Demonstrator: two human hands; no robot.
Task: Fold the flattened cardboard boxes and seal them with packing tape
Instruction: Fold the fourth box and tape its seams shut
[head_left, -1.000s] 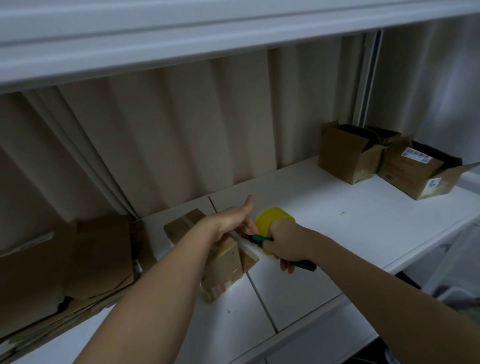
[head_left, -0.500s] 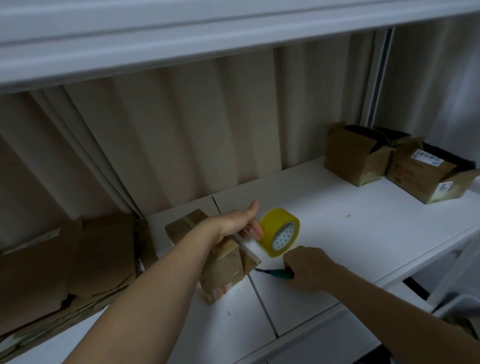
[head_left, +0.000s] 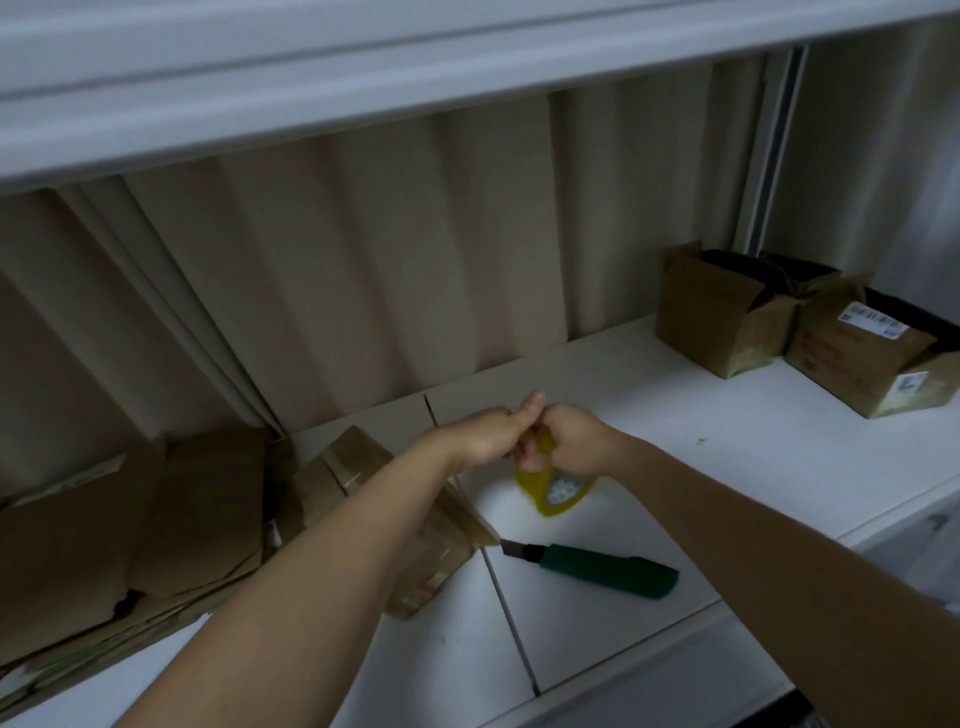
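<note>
A small folded cardboard box (head_left: 343, 467) with tape across it lies on the white shelf (head_left: 649, 415), partly hidden under my left forearm. The yellow roll of packing tape (head_left: 553, 488) hangs just above the shelf to the right of the box. My left hand (head_left: 488, 434) and my right hand (head_left: 569, 441) meet at the top of the roll, and both grip it with curled fingers. A green utility knife (head_left: 605, 569) lies on the shelf below the roll, blade out, its tip touching the box's corner.
A stack of flattened cardboard boxes (head_left: 130, 519) fills the shelf's left end. Two folded boxes (head_left: 717, 317) (head_left: 857, 364) with open flaps stand at the back right. A pleated beige curtain (head_left: 363, 270) hangs behind. Another shelf (head_left: 363, 78) runs overhead.
My right hand set the knife down on the shelf and rose to the tape roll. Both hands now hold the roll together, where before only the left one did.
</note>
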